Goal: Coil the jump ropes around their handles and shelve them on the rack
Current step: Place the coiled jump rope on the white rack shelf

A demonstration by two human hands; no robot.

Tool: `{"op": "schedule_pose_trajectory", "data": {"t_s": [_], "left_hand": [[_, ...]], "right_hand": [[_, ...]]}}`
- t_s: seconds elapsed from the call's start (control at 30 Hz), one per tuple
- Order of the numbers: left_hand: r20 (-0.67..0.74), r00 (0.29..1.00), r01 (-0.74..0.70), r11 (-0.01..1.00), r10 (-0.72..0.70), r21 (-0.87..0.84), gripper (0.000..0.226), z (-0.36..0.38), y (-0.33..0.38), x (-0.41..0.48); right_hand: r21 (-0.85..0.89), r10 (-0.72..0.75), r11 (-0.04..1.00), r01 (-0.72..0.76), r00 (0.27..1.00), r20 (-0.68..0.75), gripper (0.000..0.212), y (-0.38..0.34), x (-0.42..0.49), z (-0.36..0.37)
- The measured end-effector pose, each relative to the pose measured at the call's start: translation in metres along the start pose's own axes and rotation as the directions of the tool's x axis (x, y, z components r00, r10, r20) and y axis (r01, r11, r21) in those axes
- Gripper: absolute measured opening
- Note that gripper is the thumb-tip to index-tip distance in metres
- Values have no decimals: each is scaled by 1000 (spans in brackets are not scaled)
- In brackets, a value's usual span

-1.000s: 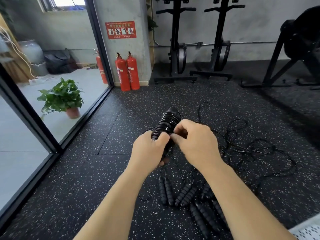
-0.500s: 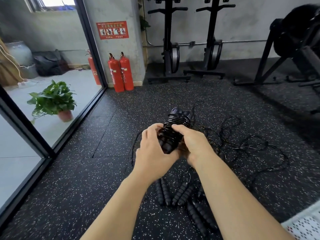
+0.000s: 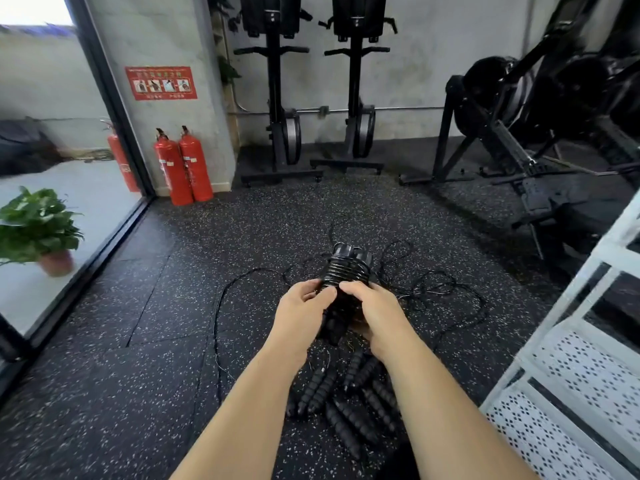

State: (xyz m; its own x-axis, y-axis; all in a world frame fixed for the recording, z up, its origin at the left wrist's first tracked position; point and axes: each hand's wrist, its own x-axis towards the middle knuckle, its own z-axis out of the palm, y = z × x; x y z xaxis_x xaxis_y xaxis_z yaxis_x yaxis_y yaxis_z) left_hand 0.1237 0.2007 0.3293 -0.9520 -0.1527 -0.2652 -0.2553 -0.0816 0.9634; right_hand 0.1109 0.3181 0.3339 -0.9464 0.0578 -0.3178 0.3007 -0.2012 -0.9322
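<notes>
The person is holding one bundle of two black ribbed jump-rope handles, laid side by side and wound round with thin black cord, up in front of them above the black speckled rubber floor. Its two capped ends are pointing away. Both hands are gripping its lower half: the left hand is curling round the left side, the right hand round the right, and the two thumbs are nearly meeting on top of the coils.

Under the forearms a heap of more black ribbed handles is lying on the floor. I am counting about eight, though they overlap too much to be sure. Loose black cord is sprawling in tangled loops beyond and to either side of the hands.

A white metal rack with perforated shelves is standing at the right, near the heap. Two red fire extinguishers are standing against the grey pillar, and a third one is showing behind the glass. One green potted plant is sitting outside at the left. Two black upright exercise machines are standing along the back wall.
</notes>
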Motion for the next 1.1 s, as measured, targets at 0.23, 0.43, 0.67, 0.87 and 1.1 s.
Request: {"op": "schedule_pose_trajectory", "data": {"t_s": [0.23,0.43,0.67,0.87,1.1], "left_hand": [[161,984,-96,983,71,157,43,52,24,-45],[268,958,-153,971,100,182,43,110,42,-82],[341,934,-190,959,110,210,34,158,40,-116],[382,924,-73,981,-1,179,31,185,12,-134],[437,899,-55,986,-21,160,33,225,-15,-128]], "right_hand": [[39,-116,992,119,990,-79,18,-26,-53,-62],[35,-183,981,192,968,-173,15,-53,-92,-113],[-16,-224,973,228,940,-258,21,-57,-123,-162],[-25,-158,987,160,912,-378,38,-27,-133,-196],[165,-98,968,190,889,-447,16,-9,-117,-244]]}}
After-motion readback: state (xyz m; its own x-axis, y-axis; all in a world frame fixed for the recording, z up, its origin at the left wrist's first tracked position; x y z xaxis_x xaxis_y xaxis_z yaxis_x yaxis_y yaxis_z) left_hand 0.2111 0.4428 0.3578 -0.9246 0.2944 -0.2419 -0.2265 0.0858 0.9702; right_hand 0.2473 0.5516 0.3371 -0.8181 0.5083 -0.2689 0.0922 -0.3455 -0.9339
